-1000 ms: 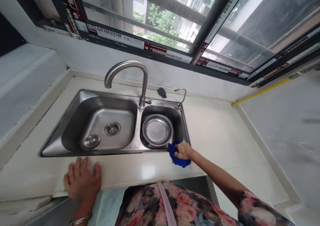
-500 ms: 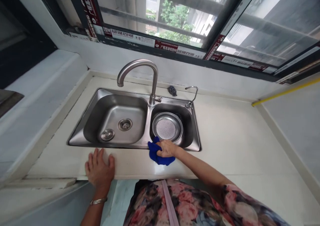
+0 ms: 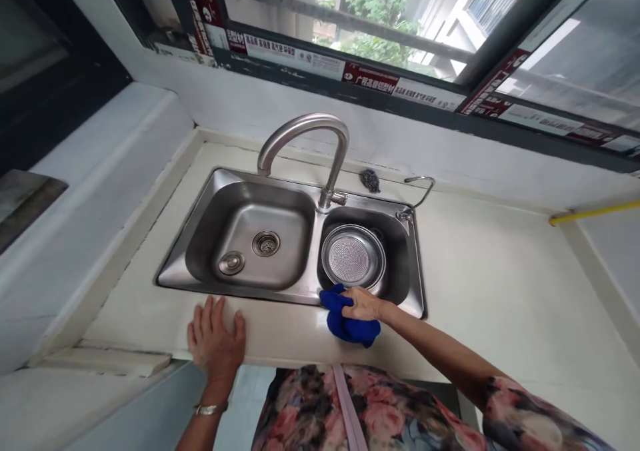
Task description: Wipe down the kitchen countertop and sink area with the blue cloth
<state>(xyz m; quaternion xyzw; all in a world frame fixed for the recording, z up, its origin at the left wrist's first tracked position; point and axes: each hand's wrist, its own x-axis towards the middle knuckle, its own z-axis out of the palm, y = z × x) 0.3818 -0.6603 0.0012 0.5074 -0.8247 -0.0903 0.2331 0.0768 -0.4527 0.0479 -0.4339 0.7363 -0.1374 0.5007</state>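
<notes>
I see a pale counter (image 3: 475,271) around a steel sink (image 3: 283,264), its smaller basin (image 3: 400,258) holding a strainer (image 3: 349,259). A blue cloth (image 3: 354,329) drapes over the sink's front edge onto the counter, clutched in the right hand (image 3: 364,304); the left hand (image 3: 217,344) rests unclenched on the counter.

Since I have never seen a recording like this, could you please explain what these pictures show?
There is no robot here: these are a person's two bare hands, seen by one camera worn on the head, looking forward and down. The right hand grips a blue cloth at the front edge of a steel double sink. The left hand rests open on the pale countertop. A round metal dish with a dotted base sits in the smaller bowl, and what looks like a stopper lies in the larger bowl. Behind, a dark scouring pad lies near the tap.
</notes>
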